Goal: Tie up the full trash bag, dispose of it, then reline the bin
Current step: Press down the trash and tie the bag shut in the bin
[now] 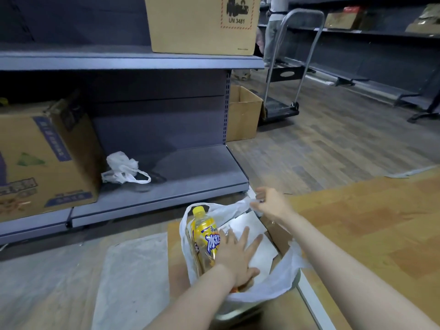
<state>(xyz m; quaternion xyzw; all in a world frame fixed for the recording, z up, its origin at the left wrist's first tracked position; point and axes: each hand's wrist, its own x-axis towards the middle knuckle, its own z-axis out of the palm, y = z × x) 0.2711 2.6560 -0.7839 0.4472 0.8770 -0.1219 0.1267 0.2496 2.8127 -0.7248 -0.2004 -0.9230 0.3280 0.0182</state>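
A white trash bag [281, 279] lines a bin [234, 314] on the floor in front of me, full of waste. A yellow drink bottle [205, 236] stands in it at the left, beside white paper [258, 236] and a brown cardboard piece [279, 234]. My left hand [234, 254] lies flat with spread fingers on the paper and the bottle, pressing on them. My right hand [270, 202] pinches the far edge of the bag [238, 207] and holds it out to the right. A spare white plastic bag [122, 169] lies crumpled on the lowest shelf.
Grey shelving [157, 194] stands ahead with a printed cardboard box [42, 158] at its left and another box [202, 22] above. An open carton [244, 113] and a platform trolley [283, 101] stand down the aisle. A person stands far back. Plastic sheeting [133, 277] lies on the floor.
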